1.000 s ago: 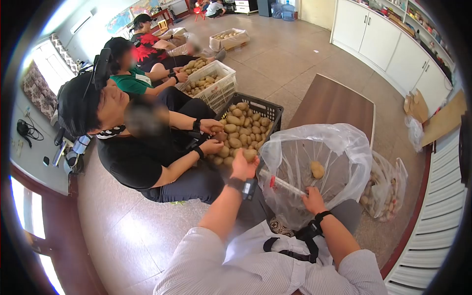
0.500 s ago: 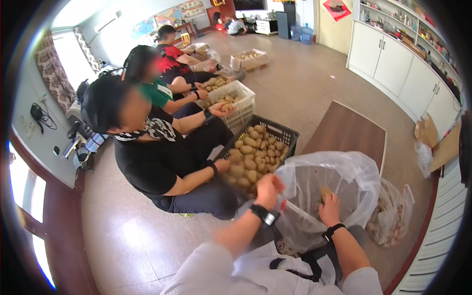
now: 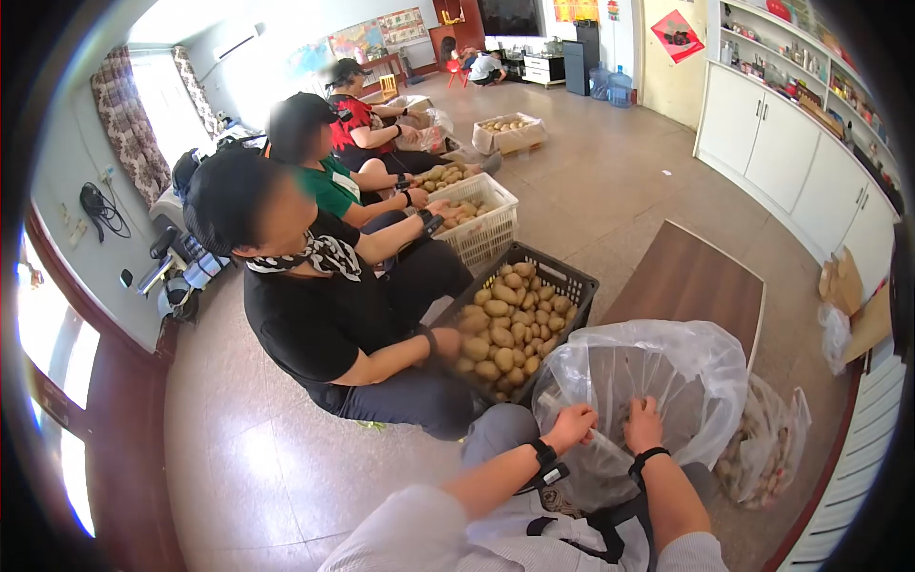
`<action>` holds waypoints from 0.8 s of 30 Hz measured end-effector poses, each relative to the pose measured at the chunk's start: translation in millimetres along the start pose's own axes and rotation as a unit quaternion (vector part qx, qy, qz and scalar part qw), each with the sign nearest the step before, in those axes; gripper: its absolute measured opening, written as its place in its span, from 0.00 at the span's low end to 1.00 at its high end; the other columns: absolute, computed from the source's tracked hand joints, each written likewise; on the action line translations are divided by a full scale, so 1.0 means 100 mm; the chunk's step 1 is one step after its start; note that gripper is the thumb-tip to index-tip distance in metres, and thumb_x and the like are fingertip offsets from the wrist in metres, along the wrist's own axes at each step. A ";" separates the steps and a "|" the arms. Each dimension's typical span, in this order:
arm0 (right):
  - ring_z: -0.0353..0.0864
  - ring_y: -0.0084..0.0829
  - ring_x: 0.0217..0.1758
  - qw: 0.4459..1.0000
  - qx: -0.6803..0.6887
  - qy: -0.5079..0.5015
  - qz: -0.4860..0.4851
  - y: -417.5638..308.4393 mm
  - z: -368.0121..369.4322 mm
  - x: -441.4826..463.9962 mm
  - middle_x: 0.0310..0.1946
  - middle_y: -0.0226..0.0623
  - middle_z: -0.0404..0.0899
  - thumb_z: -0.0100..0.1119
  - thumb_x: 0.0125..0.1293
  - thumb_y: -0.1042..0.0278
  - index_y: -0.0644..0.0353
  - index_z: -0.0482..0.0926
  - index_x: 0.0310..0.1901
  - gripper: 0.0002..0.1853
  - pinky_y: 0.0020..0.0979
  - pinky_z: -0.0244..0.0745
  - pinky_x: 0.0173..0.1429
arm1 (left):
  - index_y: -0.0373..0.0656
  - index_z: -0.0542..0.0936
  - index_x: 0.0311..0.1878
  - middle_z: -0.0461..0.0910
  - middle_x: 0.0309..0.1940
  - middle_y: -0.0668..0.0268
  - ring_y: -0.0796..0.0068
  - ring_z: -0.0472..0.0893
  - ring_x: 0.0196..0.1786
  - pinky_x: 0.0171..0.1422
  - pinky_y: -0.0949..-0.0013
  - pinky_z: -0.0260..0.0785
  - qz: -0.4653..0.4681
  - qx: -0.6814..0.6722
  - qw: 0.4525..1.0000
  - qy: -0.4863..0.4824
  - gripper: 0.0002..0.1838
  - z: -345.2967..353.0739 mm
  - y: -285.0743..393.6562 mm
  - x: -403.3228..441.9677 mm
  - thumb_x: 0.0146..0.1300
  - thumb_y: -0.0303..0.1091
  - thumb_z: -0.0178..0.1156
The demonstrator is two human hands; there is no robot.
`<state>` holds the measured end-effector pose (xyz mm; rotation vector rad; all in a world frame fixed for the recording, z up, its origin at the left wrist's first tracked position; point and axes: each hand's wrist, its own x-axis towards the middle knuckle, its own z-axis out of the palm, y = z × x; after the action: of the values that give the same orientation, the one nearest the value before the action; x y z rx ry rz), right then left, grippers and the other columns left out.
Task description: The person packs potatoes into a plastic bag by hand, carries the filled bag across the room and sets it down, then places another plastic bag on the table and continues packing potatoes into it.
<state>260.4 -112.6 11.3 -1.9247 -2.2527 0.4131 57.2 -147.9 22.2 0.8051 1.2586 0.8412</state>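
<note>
My left hand (image 3: 574,427) is at the near left rim of a large clear plastic bag (image 3: 701,357), fingers curled; what they hold, if anything, is hidden. Inside the bag's mouth is my right hand (image 3: 643,425), its fingers curled inward. Something dark or brownish shows at its fingertips, too small to name. The bag stands open between my knees, its upper edge folded outward. Just beyond it on the left, a black plastic crate (image 3: 583,282) holds many potatoes (image 3: 515,324).
A person in black (image 3: 305,315) sits to my left, one blurred hand at the crate. Others sit further along by a white crate (image 3: 496,229) of potatoes. A brown board (image 3: 681,276) lies beyond the bag. Another filled plastic bag (image 3: 767,448) stands at right.
My left hand has moved from beside the black crate's near corner to the bag's rim, closer to my right hand. The tan potato at my right fingertips no longer shows clearly. The view has shifted.
</note>
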 end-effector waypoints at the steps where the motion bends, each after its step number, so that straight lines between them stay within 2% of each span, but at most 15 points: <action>1: 0.71 0.56 0.61 1.000 -0.001 0.005 0.005 0.00 0.03 -0.02 0.64 0.48 0.62 0.67 0.53 0.72 0.51 0.71 0.62 0.32 0.49 0.72 0.62 | 0.37 0.78 0.44 0.79 0.33 0.64 0.74 0.81 0.29 0.32 0.69 0.78 0.006 0.005 1.000 -0.007 0.12 0.00 -0.01 0.01 0.68 0.37 0.55; 6: 0.72 0.55 0.60 0.999 0.014 0.051 0.000 0.09 0.22 -0.14 0.61 0.50 0.65 0.66 0.50 0.72 0.53 0.72 0.60 0.31 0.48 0.71 0.62 | 0.37 0.78 0.44 0.79 0.34 0.64 0.74 0.81 0.30 0.33 0.68 0.79 -0.003 0.000 1.000 -0.001 0.12 0.02 -0.01 0.00 0.66 0.38 0.57; 8: 0.72 0.53 0.61 0.988 0.148 0.012 0.032 0.09 0.18 -0.20 0.58 0.53 0.69 0.66 0.49 0.72 0.56 0.72 0.59 0.31 0.46 0.70 0.64 | 0.37 0.78 0.44 0.78 0.35 0.64 0.74 0.81 0.30 0.33 0.68 0.79 -0.006 -0.002 1.000 -0.009 0.13 0.02 -0.07 0.05 0.66 0.38 0.58; 9: 0.72 0.53 0.61 0.989 0.146 0.012 0.036 0.12 0.21 -0.21 0.58 0.53 0.69 0.66 0.49 0.72 0.56 0.72 0.59 0.31 0.46 0.70 0.64 | 0.38 0.76 0.46 0.78 0.34 0.65 0.73 0.81 0.28 0.30 0.69 0.78 -0.004 -0.010 1.000 -0.002 0.14 0.01 -0.11 0.08 0.67 0.40 0.57; 11: 0.71 0.53 0.60 0.976 0.205 0.058 0.034 0.17 0.37 -0.17 0.57 0.50 0.70 0.66 0.48 0.71 0.57 0.72 0.59 0.32 0.45 0.69 0.64 | 0.39 0.75 0.48 0.78 0.34 0.65 0.73 0.80 0.26 0.26 0.69 0.76 -0.003 -0.017 1.000 0.006 0.15 0.03 -0.14 0.10 0.69 0.41 0.56; 13: 0.71 0.53 0.60 0.973 0.220 0.069 0.028 0.04 0.31 -0.21 0.56 0.50 0.71 0.66 0.48 0.71 0.58 0.70 0.60 0.33 0.45 0.69 0.64 | 0.38 0.74 0.54 0.78 0.40 0.62 0.71 0.82 0.36 0.32 0.67 0.78 -0.043 0.021 0.999 0.025 0.20 0.03 -0.14 0.12 0.69 0.45 0.57; 14: 0.71 0.54 0.60 0.969 0.233 0.078 0.022 -0.06 0.27 -0.23 0.55 0.51 0.72 0.66 0.49 0.70 0.59 0.69 0.61 0.33 0.45 0.69 0.64 | 0.38 0.74 0.54 0.78 0.40 0.62 0.71 0.82 0.36 0.32 0.67 0.78 -0.042 0.022 0.998 0.027 0.20 0.04 -0.13 0.11 0.69 0.45 0.57; 15: 0.71 0.54 0.60 0.969 0.235 0.078 0.021 -0.17 0.23 -0.26 0.55 0.51 0.72 0.66 0.49 0.70 0.59 0.69 0.61 0.33 0.45 0.69 0.64 | 0.39 0.72 0.57 0.77 0.44 0.61 0.69 0.82 0.41 0.36 0.64 0.79 -0.064 -0.008 0.998 0.022 0.23 0.05 -0.11 0.07 0.69 0.47 0.56; 16: 0.71 0.53 0.61 0.966 0.240 0.093 -0.002 -0.29 0.17 -0.29 0.56 0.51 0.72 0.66 0.50 0.71 0.61 0.69 0.61 0.33 0.45 0.69 0.64 | 0.39 0.71 0.60 0.76 0.48 0.59 0.67 0.81 0.46 0.40 0.62 0.80 -0.084 -0.038 0.996 0.016 0.26 0.06 -0.09 0.05 0.69 0.49 0.56; 17: 0.71 0.52 0.62 0.963 0.245 0.108 -0.026 -0.42 0.11 -0.32 0.56 0.52 0.72 0.67 0.50 0.71 0.62 0.69 0.61 0.33 0.44 0.69 0.65 | 0.39 0.71 0.60 0.76 0.48 0.59 0.67 0.81 0.46 0.40 0.62 0.80 -0.083 -0.036 0.996 0.018 0.26 0.06 -0.06 0.02 0.69 0.49 0.56; 18: 0.71 0.52 0.62 0.963 0.246 0.109 -0.028 -0.53 0.05 -0.35 0.56 0.52 0.72 0.67 0.50 0.71 0.62 0.69 0.61 0.33 0.44 0.69 0.65 | 0.39 0.70 0.62 0.76 0.50 0.58 0.66 0.80 0.48 0.44 0.60 0.80 -0.101 -0.103 0.989 -0.001 0.28 0.07 -0.04 0.00 0.69 0.50 0.56; 19: 0.71 0.52 0.61 0.962 0.227 0.126 -0.086 -0.63 -0.01 -0.39 0.56 0.51 0.73 0.66 0.52 0.71 0.62 0.68 0.61 0.32 0.44 0.69 0.64 | 0.39 0.69 0.64 0.75 0.53 0.57 0.65 0.80 0.51 0.47 0.58 0.79 -0.120 -0.171 0.978 -0.021 0.29 0.07 -0.08 0.01 0.69 0.51 0.55; 20: 0.72 0.52 0.60 0.957 0.206 0.142 -0.144 -0.72 -0.08 -0.43 0.55 0.51 0.73 0.65 0.54 0.72 0.62 0.68 0.61 0.30 0.44 0.69 0.64 | 0.39 0.69 0.64 0.75 0.53 0.57 0.65 0.80 0.51 0.47 0.58 0.79 -0.118 -0.171 0.978 -0.020 0.29 0.06 -0.11 0.02 0.69 0.51 0.55; 22: 0.73 0.53 0.59 0.949 0.212 0.135 -0.188 -0.95 -0.30 -0.57 0.56 0.51 0.73 0.65 0.56 0.71 0.63 0.68 0.60 0.29 0.44 0.70 0.63 | 0.40 0.70 0.61 0.76 0.53 0.55 0.65 0.80 0.51 0.47 0.57 0.79 -0.081 -0.332 0.937 -0.077 0.27 0.02 -0.26 0.13 0.70 0.52 0.54; 24: 0.74 0.53 0.58 0.939 0.218 0.128 -0.231 -0.99 -0.35 -0.61 0.57 0.51 0.74 0.64 0.58 0.71 0.64 0.68 0.60 0.28 0.44 0.70 0.62 | 0.42 0.71 0.58 0.77 0.50 0.56 0.65 0.81 0.48 0.44 0.57 0.79 -0.083 -0.346 0.932 -0.069 0.25 -0.05 -0.23 0.16 0.70 0.53 0.53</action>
<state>187.1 -182.4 78.7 -1.1209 -2.1215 0.5044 55.7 -144.6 -5.8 0.1791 0.7991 0.9838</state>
